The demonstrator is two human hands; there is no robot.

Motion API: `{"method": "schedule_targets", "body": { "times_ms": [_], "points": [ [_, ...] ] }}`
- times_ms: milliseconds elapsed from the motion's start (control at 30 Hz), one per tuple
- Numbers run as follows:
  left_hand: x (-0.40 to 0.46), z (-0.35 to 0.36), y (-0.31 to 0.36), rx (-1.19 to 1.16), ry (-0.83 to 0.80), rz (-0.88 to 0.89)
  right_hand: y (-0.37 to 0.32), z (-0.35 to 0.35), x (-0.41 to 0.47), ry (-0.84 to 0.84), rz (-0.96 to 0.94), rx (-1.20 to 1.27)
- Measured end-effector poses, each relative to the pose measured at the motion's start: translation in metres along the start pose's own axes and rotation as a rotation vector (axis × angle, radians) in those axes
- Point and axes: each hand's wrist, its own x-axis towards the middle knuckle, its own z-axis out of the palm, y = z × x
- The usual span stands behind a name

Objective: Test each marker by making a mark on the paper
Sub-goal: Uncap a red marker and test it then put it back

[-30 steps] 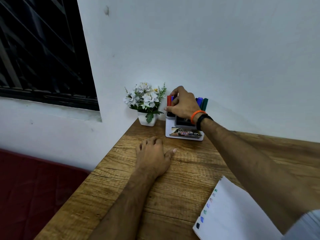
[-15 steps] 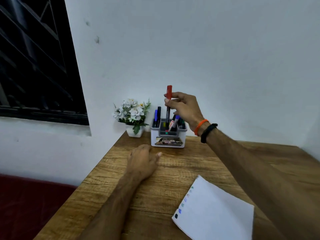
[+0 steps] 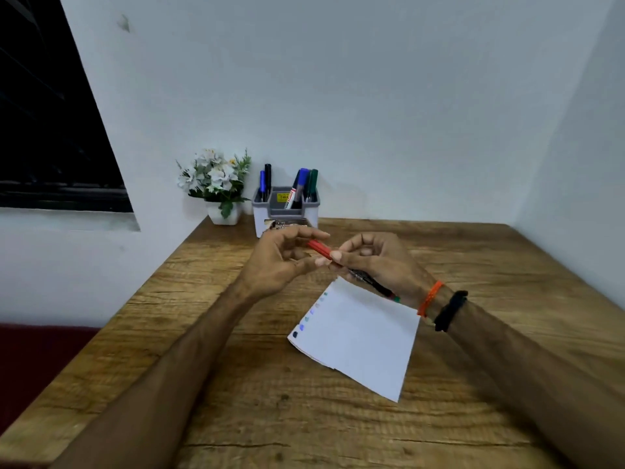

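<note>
At the far left of the wooden table (image 3: pixel 209 384), against the wall, a small white pot (image 3: pixel 224 214) holds a bunch of white artificial flowers (image 3: pixel 213 176). Just right of it stands a grey-and-white marker holder (image 3: pixel 285 209): its left compartment carries a blue marker (image 3: pixel 262 184) and a black marker (image 3: pixel 268 179), while the right side holds a leaning white-barrelled marker (image 3: pixel 290 198), a blue-capped marker (image 3: pixel 303 181) and a green marker (image 3: pixel 314 182). In front of the holder the left hand (image 3: pixel 277 262) pinches the cap end of the red marker (image 3: pixel 320 249), and the right hand (image 3: pixel 378 262) curls round its dark barrel, both raised above the table. Beneath the right hand lies the white paper (image 3: pixel 362 336), with a row of coloured test marks (image 3: pixel 309 319) down its left edge.
</note>
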Motion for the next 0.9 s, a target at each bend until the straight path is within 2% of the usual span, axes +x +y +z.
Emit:
{"method": "schedule_targets", "body": {
  "times_ms": [233, 367, 567, 633, 767, 900],
  "points": [
    [0.001, 0.001, -0.007, 0.13, -0.04, -0.048, 0.011, -0.021, -0.01, -0.128, 0.037, -0.053],
    [0.001, -0.006, -0.01, 0.109, -0.033, -0.115, 0.014, -0.03, -0.008, -0.044, 0.045, 0.021],
    [0.001, -0.001, -0.009, 0.184, -0.15, -0.174, 0.021, -0.022, -0.004, 0.04, 0.096, 0.243],
    [0.001, 0.004, -0.011, 0.228, -0.182, -0.142, 0.021, -0.018, -0.003, 0.022, 0.125, 0.298],
    [0.001, 0.011, -0.011, 0.273, -0.187, -0.088, 0.022, -0.012, -0.003, -0.057, 0.108, 0.221],
    [0.001, 0.01, -0.01, 0.369, -0.204, -0.007, 0.021, -0.006, -0.001, -0.053, 0.089, 0.196]
  ]
}}
